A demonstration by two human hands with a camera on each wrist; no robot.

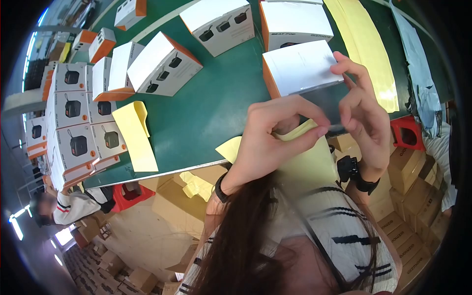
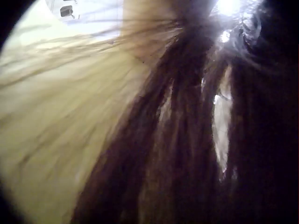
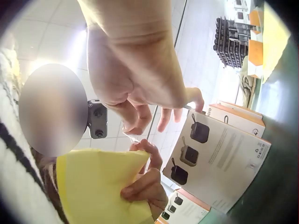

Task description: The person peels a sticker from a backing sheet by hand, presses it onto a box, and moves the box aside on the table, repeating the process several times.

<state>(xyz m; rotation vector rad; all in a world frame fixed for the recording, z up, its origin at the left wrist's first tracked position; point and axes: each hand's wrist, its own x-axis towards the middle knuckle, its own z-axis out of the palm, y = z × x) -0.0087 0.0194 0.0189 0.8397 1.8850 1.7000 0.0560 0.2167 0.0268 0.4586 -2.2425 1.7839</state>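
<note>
My left hand (image 1: 275, 137) holds a folded yellow sheet (image 1: 309, 155) against its palm, thumb and forefinger reaching toward the right. Opposite it, my right hand (image 1: 366, 113) is raised with thumb and forefinger together. The right wrist view shows a small thin whitish strip (image 3: 131, 137) pinched in the right fingertips, close to the left fingertips. The yellow sheet hangs below them there. Just behind the hands stands a white box with orange sides (image 1: 305, 69); outer right fingers overlap its corner. Dark hair (image 2: 154, 140) and yellow sheet fill most of the left wrist view.
White-and-orange speaker boxes (image 1: 164, 66) stand about the green table (image 1: 206, 118), with a stack (image 1: 73, 113) at left. A folded yellow sheet (image 1: 135, 137) lies near the front edge. Long yellow sheets (image 1: 368, 54) and grey plastic (image 1: 418, 73) lie at right.
</note>
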